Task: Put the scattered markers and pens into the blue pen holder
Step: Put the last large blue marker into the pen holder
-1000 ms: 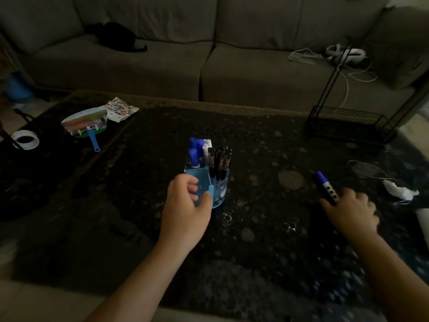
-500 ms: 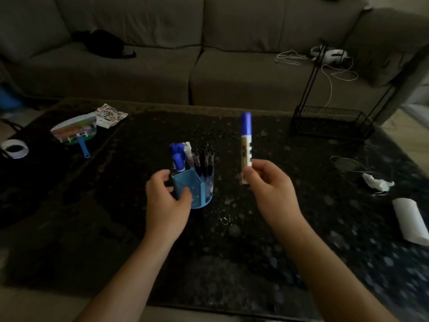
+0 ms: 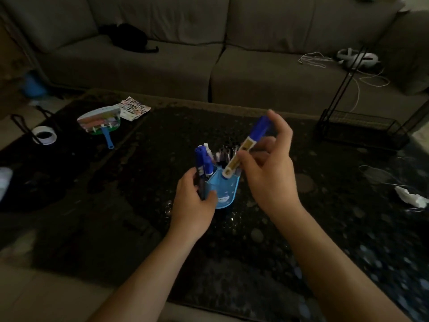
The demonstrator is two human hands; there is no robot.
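Note:
The blue pen holder (image 3: 224, 192) stands at the middle of the dark table, tipped a little toward my right. Blue-capped markers (image 3: 201, 159) and several dark pens (image 3: 226, 152) stick out of its top. My left hand (image 3: 193, 201) grips the holder's left side. My right hand (image 3: 270, 173) holds a white marker with a blue cap (image 3: 249, 145) slanted over the holder. Its lower end sits at the holder's rim and its blue cap points up and to the right.
On the far left of the table lie a hand fan with a blue handle (image 3: 101, 122), a printed sheet (image 3: 134, 108) and a tape roll (image 3: 44, 135). A black wire rack (image 3: 358, 130) stands at the back right, crumpled white paper (image 3: 412, 198) at the right edge. A sofa (image 3: 209, 66) runs behind.
My right hand picked the blue-capped marker up from the table's right side, carried it left, and tilted it down onto the holder. My left hand stayed on the holder.

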